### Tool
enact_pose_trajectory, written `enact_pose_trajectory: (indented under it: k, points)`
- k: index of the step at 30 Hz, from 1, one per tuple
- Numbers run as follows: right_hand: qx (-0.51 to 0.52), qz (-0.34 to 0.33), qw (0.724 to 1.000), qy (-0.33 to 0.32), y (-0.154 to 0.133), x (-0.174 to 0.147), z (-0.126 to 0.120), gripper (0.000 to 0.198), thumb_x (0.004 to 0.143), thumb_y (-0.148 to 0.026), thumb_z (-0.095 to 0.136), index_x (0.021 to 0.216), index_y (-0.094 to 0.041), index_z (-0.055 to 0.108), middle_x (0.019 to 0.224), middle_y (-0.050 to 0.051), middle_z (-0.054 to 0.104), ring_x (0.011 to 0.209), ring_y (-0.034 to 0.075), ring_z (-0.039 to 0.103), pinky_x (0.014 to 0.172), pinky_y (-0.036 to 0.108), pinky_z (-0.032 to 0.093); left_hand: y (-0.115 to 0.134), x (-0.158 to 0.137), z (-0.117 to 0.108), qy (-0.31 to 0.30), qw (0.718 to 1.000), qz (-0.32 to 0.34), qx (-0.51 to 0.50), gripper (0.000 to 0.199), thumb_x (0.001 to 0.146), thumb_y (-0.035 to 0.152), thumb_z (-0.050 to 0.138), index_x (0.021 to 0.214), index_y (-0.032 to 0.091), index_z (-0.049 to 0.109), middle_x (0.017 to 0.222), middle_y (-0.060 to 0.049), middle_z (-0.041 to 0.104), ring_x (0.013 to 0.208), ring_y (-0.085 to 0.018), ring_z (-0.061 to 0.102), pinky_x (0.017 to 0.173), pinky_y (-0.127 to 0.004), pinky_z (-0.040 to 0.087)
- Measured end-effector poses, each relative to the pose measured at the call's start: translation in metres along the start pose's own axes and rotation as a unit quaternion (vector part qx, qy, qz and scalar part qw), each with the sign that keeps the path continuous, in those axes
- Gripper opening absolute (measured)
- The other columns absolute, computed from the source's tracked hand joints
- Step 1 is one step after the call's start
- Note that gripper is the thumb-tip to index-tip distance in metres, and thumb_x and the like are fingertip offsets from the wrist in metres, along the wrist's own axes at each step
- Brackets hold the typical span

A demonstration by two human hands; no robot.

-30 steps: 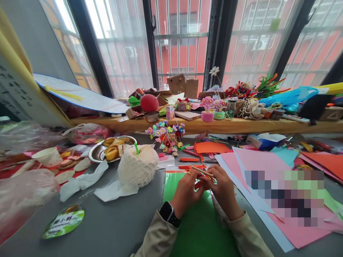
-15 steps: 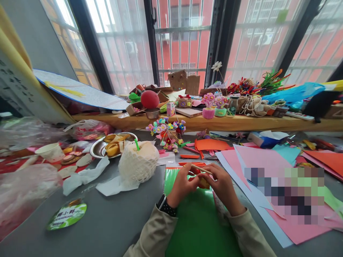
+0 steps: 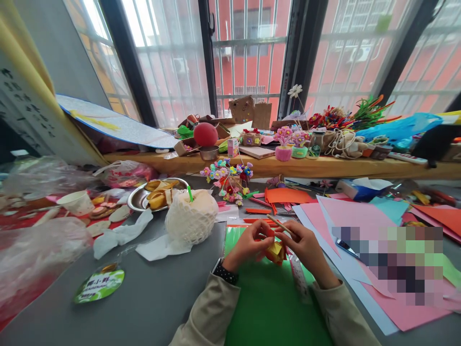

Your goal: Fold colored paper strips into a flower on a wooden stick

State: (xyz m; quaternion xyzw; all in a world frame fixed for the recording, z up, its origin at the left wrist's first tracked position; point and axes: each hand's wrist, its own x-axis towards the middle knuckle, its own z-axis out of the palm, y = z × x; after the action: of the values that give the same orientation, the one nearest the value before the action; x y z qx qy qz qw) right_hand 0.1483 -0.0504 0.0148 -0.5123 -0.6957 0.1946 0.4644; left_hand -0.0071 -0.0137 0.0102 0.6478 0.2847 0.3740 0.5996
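Note:
Over a green sheet (image 3: 273, 302), both hands work close together on a small yellow and red paper craft (image 3: 276, 251). My left hand (image 3: 250, 244) is closed, thumb and fingers pinching the red upper part of it. In my right hand (image 3: 301, 245) a thin wooden stick (image 3: 278, 223) slants up to the left between the fingers. The right fingertips also meet the craft's red edge; exactly how they touch it is hidden. The yellow part hangs below the fingers, facing me.
Left of the hands stand a coconut in white netting (image 3: 192, 218) and a metal dish (image 3: 134, 202) with peels. Pipe-cleaner flowers (image 3: 228, 175) and orange paper (image 3: 288, 195) lie behind. Pink sheets (image 3: 360, 221) spread to the right. A clear ruler-like strip (image 3: 299, 276) lies by my right wrist.
The stick, nearly level across both hands before, now tilts up from my right hand alone. More of the yellow part shows below the fingers. The view has shifted slightly left.

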Motion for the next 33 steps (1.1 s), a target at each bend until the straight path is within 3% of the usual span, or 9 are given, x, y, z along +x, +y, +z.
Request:
enact_pose_trajectory:
  k: [10, 24, 29, 33]
  points:
    - [0.042, 0.047, 0.998, -0.014, -0.004, 0.0, -0.003, 0.027, 0.071, -0.042, 0.052, 0.065, -0.016, 0.053, 0.054, -0.004, 0.045, 0.043, 0.007, 0.037, 0.039, 0.02, 0.032, 0.007, -0.002, 0.0, -0.034, 0.994, -0.052, -0.085, 0.03, 0.059, 0.033, 0.065, 0.073, 0.012, 0.05, 0.071, 0.0, 0.052, 0.065, -0.009, 0.05, 0.06, -0.021, 0.038]
    - [0.031, 0.051, 0.998, -0.026, -0.006, 0.001, -0.002, 0.028, 0.073, -0.043, 0.049, 0.066, -0.016, 0.052, 0.057, -0.002, 0.048, 0.046, 0.009, 0.041, 0.042, 0.02, 0.033, 0.01, -0.002, 0.001, -0.018, 0.996, -0.064, -0.065, 0.032, 0.06, 0.039, 0.063, 0.073, 0.01, 0.055, 0.067, -0.001, 0.054, 0.061, -0.009, 0.05, 0.057, -0.021, 0.038]
    - [0.029, 0.037, 0.998, -0.047, -0.008, 0.0, -0.004, 0.027, 0.075, -0.041, 0.046, 0.076, -0.016, 0.056, 0.065, 0.0, 0.054, 0.05, 0.01, 0.045, 0.044, 0.02, 0.035, 0.011, -0.003, 0.001, -0.024, 0.996, -0.06, -0.061, 0.031, 0.064, 0.038, 0.06, 0.078, 0.011, 0.056, 0.069, -0.001, 0.054, 0.062, -0.009, 0.05, 0.057, -0.02, 0.038]
    - [0.019, 0.037, 0.996, -0.073, -0.01, -0.001, -0.004, 0.027, 0.072, -0.041, 0.052, 0.081, -0.017, 0.057, 0.061, -0.001, 0.054, 0.047, 0.009, 0.041, 0.041, 0.02, 0.032, 0.009, -0.001, 0.003, -0.006, 0.997, -0.045, -0.055, 0.027, 0.063, 0.037, 0.06, 0.07, 0.011, 0.054, 0.061, 0.002, 0.051, 0.056, -0.008, 0.049, 0.053, -0.019, 0.037]
